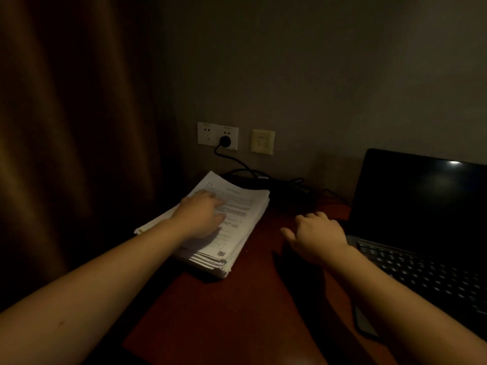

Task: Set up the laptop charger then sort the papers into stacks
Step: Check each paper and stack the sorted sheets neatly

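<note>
Brown curtain (66, 127) down the whole left side, grey wall (342, 75) behind, all in poor light. Below, dark red bench (237, 312) with the open laptop (421, 206) at its right edge, screen black, keys faintly catching light. At the back left of the bench, close to the curtain, one thick stack of papers (245, 204): white printed sheets lying askew, edges ragged and fanned at the near corner. Every sheet in that single pile and no second stack in view, so sorting judged not yet begun. Left hand (203, 217) flat on the top sheet, fingers straight and spread, gripping nothing. Right hand (316, 233) low over the bench between stack and laptop, just beside the laptop's left edge, fingers loosely curled, thumb out, nothing visible in it. Black cable (237, 162) dropping from the wall, looping behind the papers and running on toward the laptop, far end lost in shadow, so no telling whether joined to the machine. Double white socket plate (208, 134) low on the wall, beige plate (262, 142) beside it, black plug (224, 141) seated in the right-hand outlet. Charger half therefore judged done at the wall end, probably complete or nearly so. Smallest of all, a square printed code (221, 253) near the top sheet's near corner.
</note>
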